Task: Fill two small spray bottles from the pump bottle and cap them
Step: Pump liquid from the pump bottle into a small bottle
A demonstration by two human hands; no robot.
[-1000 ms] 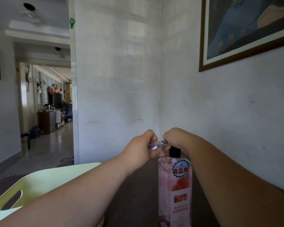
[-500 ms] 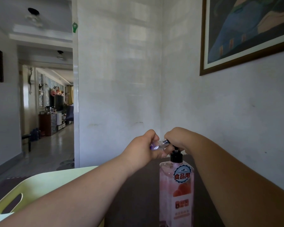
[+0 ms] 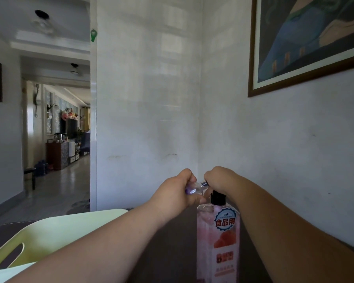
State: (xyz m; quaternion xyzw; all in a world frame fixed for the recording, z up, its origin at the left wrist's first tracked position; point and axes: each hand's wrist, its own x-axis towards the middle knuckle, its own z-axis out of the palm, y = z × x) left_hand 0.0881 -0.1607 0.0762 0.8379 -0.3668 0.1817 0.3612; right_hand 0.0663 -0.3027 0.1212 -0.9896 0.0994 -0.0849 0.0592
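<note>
Left grip clasping spray bottle, right grip curled over pump bottle top

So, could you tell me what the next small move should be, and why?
Probably a small twist by the right hand at the silver neck of the spray bottle, while the left hand holds its body steady. The bottle lies sideways between both hands, just above the pump bottle; whether the cap is coming off or going on, I cannot tell.

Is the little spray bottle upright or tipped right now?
Tipped: the spray bottle lies nearly level between the left hand and right hand.
</note>
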